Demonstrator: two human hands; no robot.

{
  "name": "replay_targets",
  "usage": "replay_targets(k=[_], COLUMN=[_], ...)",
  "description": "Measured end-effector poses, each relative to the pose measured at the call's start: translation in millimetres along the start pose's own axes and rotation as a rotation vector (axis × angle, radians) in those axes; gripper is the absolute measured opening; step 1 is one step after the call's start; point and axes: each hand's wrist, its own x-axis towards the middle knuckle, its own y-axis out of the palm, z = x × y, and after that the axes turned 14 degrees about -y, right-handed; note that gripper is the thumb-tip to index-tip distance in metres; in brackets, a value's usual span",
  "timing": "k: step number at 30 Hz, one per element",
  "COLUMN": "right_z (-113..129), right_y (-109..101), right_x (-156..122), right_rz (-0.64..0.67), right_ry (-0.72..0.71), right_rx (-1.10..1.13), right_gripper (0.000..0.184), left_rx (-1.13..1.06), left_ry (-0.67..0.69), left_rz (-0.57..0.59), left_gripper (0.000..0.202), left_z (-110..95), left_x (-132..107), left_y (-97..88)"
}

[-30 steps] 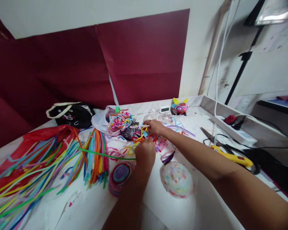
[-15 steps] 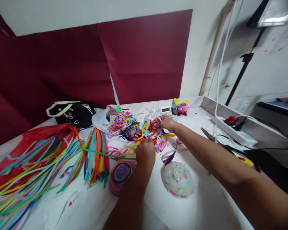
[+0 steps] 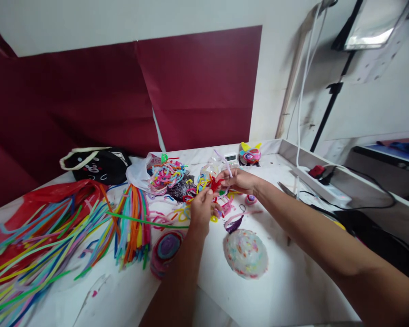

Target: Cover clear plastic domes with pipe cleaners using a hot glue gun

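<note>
My left hand (image 3: 201, 210) and my right hand (image 3: 237, 180) meet above a tangle of short coloured pipe-cleaner scraps (image 3: 204, 187) in the middle of the white table (image 3: 286, 290). Both hands pinch a red pipe-cleaner piece (image 3: 215, 183) between them, lifted a little off the pile. A pale lilac strand (image 3: 224, 161) curls up above my right fingers. Just below my left wrist lies a coiled pink and purple disc (image 3: 163, 252). A clear dome speckled with colour (image 3: 246, 253) rests under my right forearm.
Long pipe cleaners (image 3: 54, 245) fan across the left over a red plastic bag (image 3: 37, 200). A black pouch (image 3: 98, 165), a small clock (image 3: 231, 157) and a colourful horned ball (image 3: 250, 155) sit at the back. Scissors (image 3: 288, 190) and a power strip (image 3: 322, 190) with cables lie right.
My right hand has pulled back from the pile and risen with the red piece. My left hand has lifted off the table to meet it. The camera shifted slightly right.
</note>
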Motion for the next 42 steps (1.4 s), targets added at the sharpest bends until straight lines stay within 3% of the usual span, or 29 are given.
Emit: replay_targets(k=[4,8,17,23,31,36,38,42], right_z=[1,3,-2,0,1,-2,-2,-1], right_y=[-7,-13,-15,-9,-15,-22,-20,-17], right_x=[-6,-11,-11,-11,-8,3,8,15], right_rz=[0.028,0.031,-0.025,-0.044,-0.095,-0.147,-0.159,-0.211], right_ry=[-0.002,-0.01,-0.032,-0.035,0.013,0.155,0.199,0.194], right_rx=[-0.017,-0.076,-0.232,-0.324,-0.419,-0.483,-0.463,-0.434], right_gripper=[0.029,0.036,0.026,0.018,0.027,0.025,0.021,0.031], left_rx=[-0.236,-0.318,-0.297,-0.281,-0.328,-0.316,-0.301,-0.247], left_ry=[-0.027,-0.022,0.053,0.04,-0.052,-0.101,-0.104,-0.06], left_rz=[0.059,0.07,0.005,0.026,0.104,0.165,0.168,0.138], left_gripper=[0.051,0.052,0.031,0.031,0.041,0.039,0.039,0.034], left_z=[-1,-1,-1,0,0,-2,-2,1], left_x=[-1,-1,0,1,1,-1,-1,2], left_y=[-0.5,0.0,0.0,2.6,0.8,0.3,1.3,3.7])
